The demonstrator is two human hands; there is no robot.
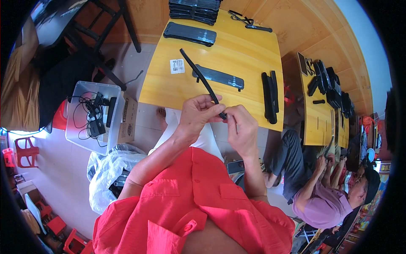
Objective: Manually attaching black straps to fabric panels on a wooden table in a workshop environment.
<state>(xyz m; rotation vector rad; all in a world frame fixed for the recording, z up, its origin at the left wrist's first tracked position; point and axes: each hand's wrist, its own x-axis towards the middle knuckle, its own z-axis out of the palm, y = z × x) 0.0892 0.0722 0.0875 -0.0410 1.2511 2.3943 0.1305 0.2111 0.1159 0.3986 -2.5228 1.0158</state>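
Two bare hands hold a curved black strip (pixel 203 79) just on the wearer's side of the flat black panel (pixel 222 78), the strip's free end reaching past the panel's left end. The left hand (pixel 198 115) grips the strip between thumb and fingers; the right hand (pixel 242 128) pinches its near end between thumb and fingertips. The panel lies on a yellow wooden worktop (pixel 165 91). Left of the panel is a white printed label (pixel 177 66); right of it, long black bars (pixel 269 97) lie side by side. Beyond it, to the left, sit some similar panels (pixel 190 34); well left of it, on the floor side, a clear plastic bin (pixel 72 122) holds black cables (pixel 86 106).
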